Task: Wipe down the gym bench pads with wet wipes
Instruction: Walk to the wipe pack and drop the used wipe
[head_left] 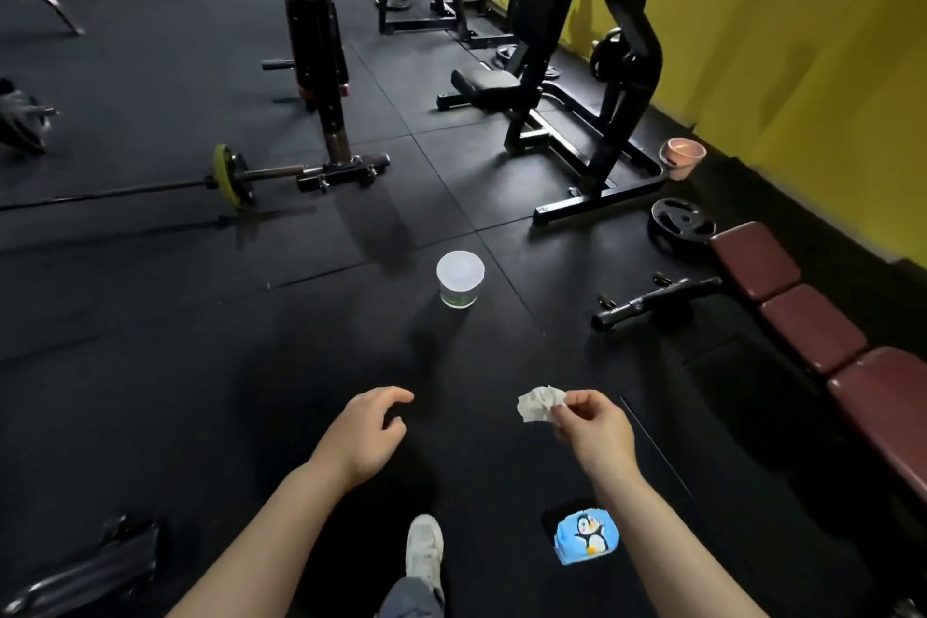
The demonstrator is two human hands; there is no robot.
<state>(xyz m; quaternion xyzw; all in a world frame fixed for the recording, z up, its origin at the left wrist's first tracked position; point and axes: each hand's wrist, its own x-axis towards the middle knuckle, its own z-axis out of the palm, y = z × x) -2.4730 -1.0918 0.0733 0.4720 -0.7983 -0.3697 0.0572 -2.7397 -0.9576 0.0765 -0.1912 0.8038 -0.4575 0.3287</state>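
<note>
black rubber gym floor [251, 366], yellow wall [802, 40]; right fingers [577, 404] pinch crumpled wipe [539, 404], left fingers [396, 396] loose.

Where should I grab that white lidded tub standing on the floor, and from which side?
Grip the white lidded plastic tub around its side wall just below the wider lid, coming from above and the near side with the empty left hand. It stands upright with open floor around it.

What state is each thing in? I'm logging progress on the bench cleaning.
Wipe: crumpled, pinched in the right hand.
Left hand: empty, fingers loosely curled.
Tub: upright on the floor, lid on.
Wipes pack: lying on the floor.
Maroon bench pads: bare, nothing on them.
</note>
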